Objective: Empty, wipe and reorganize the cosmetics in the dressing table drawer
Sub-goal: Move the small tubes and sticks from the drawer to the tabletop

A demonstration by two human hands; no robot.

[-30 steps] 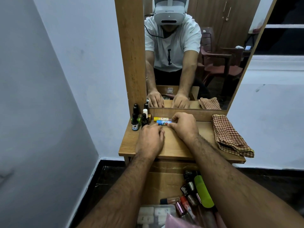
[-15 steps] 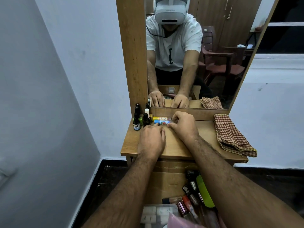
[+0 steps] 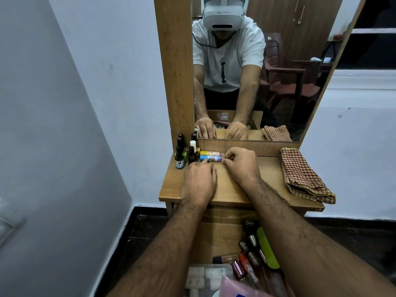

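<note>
Two small tubes lie side by side at the back of the dressing table top [image 3: 233, 189], a yellow tube [image 3: 211, 153] behind a blue tube [image 3: 211, 158]. My right hand [image 3: 242, 166] pinches the right end of the blue tube with curled fingers. My left hand [image 3: 199, 183] rests palm down, its fingertips against the blue tube's left part. Below the top, the open drawer [image 3: 216, 239] holds several cosmetics [image 3: 249, 251], a green item [image 3: 266, 247] and a clear box [image 3: 203, 275].
Several small dark bottles [image 3: 182, 155] stand in the back left corner of the top. A folded checked cloth [image 3: 300, 174] lies on the right side. The mirror [image 3: 257, 71] rises behind; a wall [image 3: 75, 125] is close on the left.
Both hands stay at the tubes with hardly any shift. My right fingers have closed slightly tighter on the blue tube's end.
</note>
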